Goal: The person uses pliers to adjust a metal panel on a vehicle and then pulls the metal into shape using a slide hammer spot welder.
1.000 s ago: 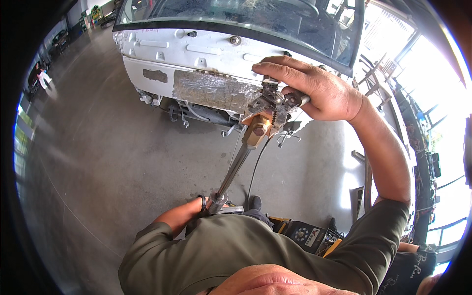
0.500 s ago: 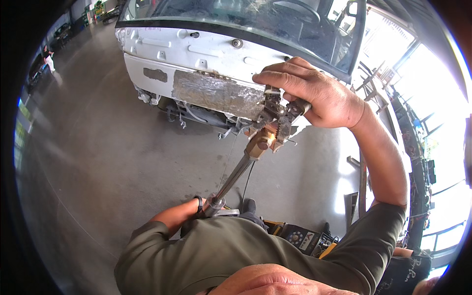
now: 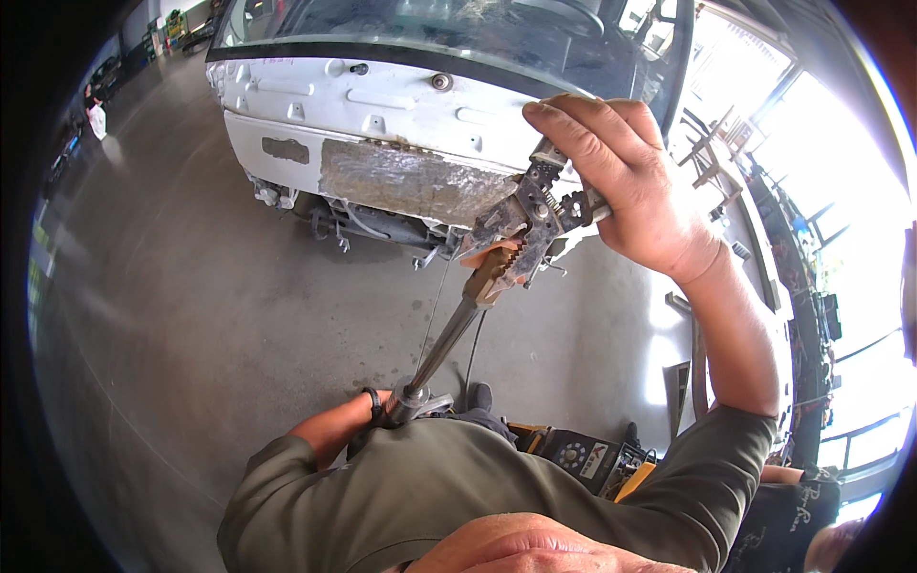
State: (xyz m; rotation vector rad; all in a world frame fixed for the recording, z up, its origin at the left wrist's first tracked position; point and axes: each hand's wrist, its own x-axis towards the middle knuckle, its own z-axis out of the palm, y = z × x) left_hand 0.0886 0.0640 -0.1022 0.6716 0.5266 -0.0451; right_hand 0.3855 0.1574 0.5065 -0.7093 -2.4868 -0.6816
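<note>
My right hand [image 3: 630, 181] is wrapped round the upper end of a dark, greasy wrench with toothed jaws [image 3: 541, 210]. A coil spring shows between its parts. Its jaws sit against the brass-coloured head [image 3: 489, 277] of a long metal rod tool [image 3: 442, 351], which slants down toward my waist. My left hand [image 3: 385, 405], with a dark band at its wrist, grips the tool's lower end; most of its fingers are hidden behind the tool and my shirt. An orange-brown piece, partly hidden, shows beside the jaws.
Ahead stands a white vehicle cab [image 3: 392, 100] with a bare-metal patch [image 3: 411, 177] on its front panel. A black machine with a round dial [image 3: 573, 456] stands near my feet. A cable [image 3: 475, 349] hangs behind the rod. Another person [image 3: 793, 520] is close at lower right.
My right hand has shifted slightly right, and the wrench has turned against the rod's head. The rod tool's head has moved down and left in view. The vehicle sits slightly further left.
</note>
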